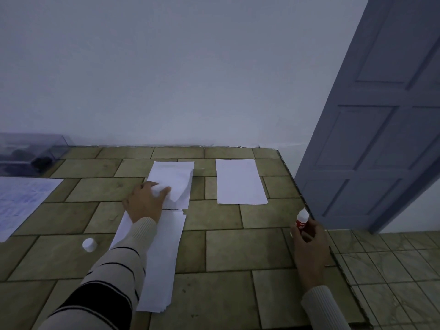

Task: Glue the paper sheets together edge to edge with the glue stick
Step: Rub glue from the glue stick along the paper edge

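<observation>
Left hand point(145, 202) pinches the curled-up corner of a white paper sheet point(177, 177) on the tan tiled counter point(238, 248). Right hand point(309, 244) is wrapped around the red-and-white glue stick point(302, 221), well apart.

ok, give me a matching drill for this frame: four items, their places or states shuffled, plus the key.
Items
1. glue stick
2. white cap
3. lone sheet
4. lifted sheet

Place or state
a. lies flat, untouched, far right of the table
b. gripped by the left hand
c. uncapped, held in the right hand
d. on the table, left of the near paper stack

Pairs: 1-c, 2-d, 3-a, 4-b
</observation>
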